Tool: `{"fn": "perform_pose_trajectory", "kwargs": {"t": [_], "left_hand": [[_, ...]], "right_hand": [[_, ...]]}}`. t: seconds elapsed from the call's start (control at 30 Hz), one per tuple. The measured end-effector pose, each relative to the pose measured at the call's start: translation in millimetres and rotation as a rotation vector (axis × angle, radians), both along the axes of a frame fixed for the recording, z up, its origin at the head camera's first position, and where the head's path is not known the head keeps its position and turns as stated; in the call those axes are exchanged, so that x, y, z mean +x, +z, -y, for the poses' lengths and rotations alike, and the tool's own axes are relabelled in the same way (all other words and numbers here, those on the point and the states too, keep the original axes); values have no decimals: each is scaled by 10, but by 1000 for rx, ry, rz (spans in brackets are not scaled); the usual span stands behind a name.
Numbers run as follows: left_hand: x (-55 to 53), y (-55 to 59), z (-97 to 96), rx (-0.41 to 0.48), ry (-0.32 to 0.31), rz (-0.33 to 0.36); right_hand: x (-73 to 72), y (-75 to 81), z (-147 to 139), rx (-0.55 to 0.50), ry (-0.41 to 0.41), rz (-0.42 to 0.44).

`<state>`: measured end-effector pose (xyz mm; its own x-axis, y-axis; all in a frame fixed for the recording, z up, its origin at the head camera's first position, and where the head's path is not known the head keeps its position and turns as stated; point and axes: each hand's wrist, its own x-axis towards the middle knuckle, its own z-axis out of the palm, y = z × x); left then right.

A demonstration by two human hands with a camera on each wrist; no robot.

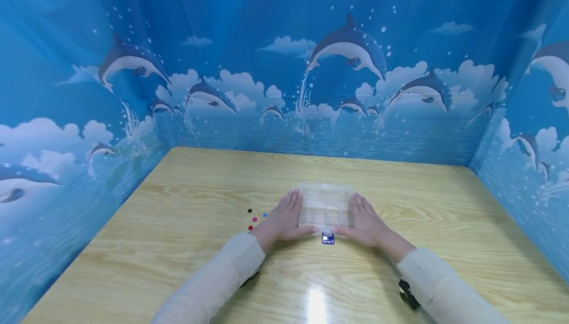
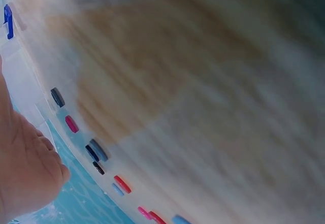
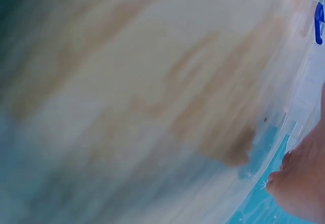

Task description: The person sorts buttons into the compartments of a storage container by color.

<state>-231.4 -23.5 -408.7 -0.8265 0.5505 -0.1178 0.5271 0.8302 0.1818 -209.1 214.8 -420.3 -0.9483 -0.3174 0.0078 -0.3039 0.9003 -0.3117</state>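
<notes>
A transparent compartment box (image 1: 326,198) lies flat between the left hand (image 1: 288,218) and the right hand (image 1: 366,222). Both hands are spread rather than gripping: the fingers extend nearly straight along the box's two sides, pointing away from the person, while the thumbs reach inward along its near edge. A blue clasp (image 1: 327,239) projects from that edge, between and just nearer than the thumb tips, and points toward the person. The box sits squarely between the palms; foreshortening leaves its long axis undetermined. Small coloured discs (image 1: 255,220) lie left of the left hand, near its wrist, limiting room on that side. Beyond the fingertips, wooden tabletop (image 1: 444,215) extends to a far edge backed by a dolphin-print curtain (image 1: 284,131); a broad stretch of wood lies right of the right hand.
</notes>
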Motion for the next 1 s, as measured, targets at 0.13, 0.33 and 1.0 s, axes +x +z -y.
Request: {"fn": "perform_pose_trajectory", "kwargs": {"t": [0.13, 0.33, 1.0], "left_hand": [[14, 8, 10, -9, -5, 0], [42, 8, 26, 0, -3, 1], [74, -6, 73, -5, 2, 26]], "right_hand": [[22, 6, 14, 0, 2, -8], [53, 19, 33, -1, -3, -4], [107, 130, 34, 2, 55, 46]]}}
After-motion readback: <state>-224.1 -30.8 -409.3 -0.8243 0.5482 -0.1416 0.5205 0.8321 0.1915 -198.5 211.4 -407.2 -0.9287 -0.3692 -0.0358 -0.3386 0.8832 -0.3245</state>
